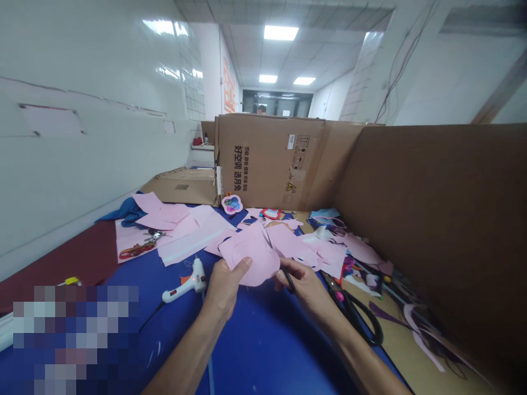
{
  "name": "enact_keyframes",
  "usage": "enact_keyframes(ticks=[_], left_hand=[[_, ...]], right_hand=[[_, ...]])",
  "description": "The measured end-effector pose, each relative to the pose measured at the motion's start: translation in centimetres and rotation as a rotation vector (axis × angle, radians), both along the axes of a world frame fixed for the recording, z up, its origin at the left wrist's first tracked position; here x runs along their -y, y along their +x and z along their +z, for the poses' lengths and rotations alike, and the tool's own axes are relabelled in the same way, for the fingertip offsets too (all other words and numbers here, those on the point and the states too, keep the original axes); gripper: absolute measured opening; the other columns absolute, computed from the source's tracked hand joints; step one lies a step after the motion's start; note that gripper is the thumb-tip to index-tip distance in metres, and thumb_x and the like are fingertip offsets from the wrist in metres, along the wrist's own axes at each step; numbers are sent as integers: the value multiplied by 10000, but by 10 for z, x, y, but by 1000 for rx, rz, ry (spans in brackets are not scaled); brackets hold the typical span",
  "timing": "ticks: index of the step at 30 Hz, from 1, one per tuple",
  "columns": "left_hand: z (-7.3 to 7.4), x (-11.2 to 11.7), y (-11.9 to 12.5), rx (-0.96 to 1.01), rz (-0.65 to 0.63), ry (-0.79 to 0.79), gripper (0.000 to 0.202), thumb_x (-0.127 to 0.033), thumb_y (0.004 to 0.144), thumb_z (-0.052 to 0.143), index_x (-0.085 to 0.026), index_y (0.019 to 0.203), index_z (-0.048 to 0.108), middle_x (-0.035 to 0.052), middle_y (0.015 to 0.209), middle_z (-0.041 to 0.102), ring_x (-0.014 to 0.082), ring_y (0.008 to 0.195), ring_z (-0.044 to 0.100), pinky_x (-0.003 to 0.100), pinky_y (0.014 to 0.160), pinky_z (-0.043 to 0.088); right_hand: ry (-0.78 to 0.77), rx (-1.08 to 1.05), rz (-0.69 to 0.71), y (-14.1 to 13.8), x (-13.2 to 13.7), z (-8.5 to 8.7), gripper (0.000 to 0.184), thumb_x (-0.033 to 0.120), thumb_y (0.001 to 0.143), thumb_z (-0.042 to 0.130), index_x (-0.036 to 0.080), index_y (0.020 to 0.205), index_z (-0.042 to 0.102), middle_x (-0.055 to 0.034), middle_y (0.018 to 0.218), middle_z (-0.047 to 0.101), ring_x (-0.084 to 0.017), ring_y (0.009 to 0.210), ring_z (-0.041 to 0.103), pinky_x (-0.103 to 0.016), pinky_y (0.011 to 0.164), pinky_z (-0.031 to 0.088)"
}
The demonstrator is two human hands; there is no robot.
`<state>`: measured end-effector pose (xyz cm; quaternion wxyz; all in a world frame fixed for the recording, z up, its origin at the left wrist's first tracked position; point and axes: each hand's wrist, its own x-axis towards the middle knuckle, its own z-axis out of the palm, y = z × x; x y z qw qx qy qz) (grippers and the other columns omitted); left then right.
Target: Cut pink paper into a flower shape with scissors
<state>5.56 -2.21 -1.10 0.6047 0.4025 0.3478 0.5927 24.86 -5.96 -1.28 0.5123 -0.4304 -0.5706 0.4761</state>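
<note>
My left hand [226, 285] pinches a sheet of pink paper [255, 255] between thumb and fingers, holding it above the blue table. A rounded outline is faintly marked on the sheet, and its lower right edge is cut in a curve. On the right, my right hand [302, 282] is closed around the dark handles of a small pair of scissors [288, 278] at the paper's right edge. The scissors' blades are mostly hidden by the sheet. A white glue gun [191, 282] lies just left of my left hand.
Large black-handled scissors [358, 315] lie right of my right forearm. Pink paper sheets [181, 222] and scraps spread across the back. A flower-shaped piece [232, 204] leans near a cardboard box [272, 164]. A tall cardboard panel [436, 219] walls the right side.
</note>
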Motion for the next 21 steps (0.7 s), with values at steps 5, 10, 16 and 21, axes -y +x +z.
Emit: enact_keyframes(ticks=[5,10,16,21], left_hand=[[1,-1,-1,-6,-2,10,551,-415,693,908,-98,1127,792,182,1098,798,308,964,757,383,824,610],[3,-1,-1,6,-8,23,537,-402,704,903,-100,1133,790,180,1121,794,312,999,752,382,846,603],[7,0,-2,29,-6,-24,599,-374,643,942,-102,1154,789,182,1101,799,319,977,760,414,885,598],[7,-2,-5,29,-24,-4,602,-371,646,943,-96,1158,784,182,1107,798,318,993,759,422,915,591]], right_hand=[[2,-12,15,1,0,-1,453,501,866,786,200,1205,795,-15,784,643,-154,691,544,-282,686,431],[13,-23,29,1,-2,-2,440,487,883,774,206,1221,791,-13,821,656,-145,689,553,-283,697,428],[-9,-11,9,0,-1,0,480,514,841,806,201,1205,802,-33,866,687,-155,682,558,-285,677,433],[-2,-16,20,1,-1,-1,462,507,854,795,212,1210,802,-24,843,669,-148,674,546,-283,669,431]])
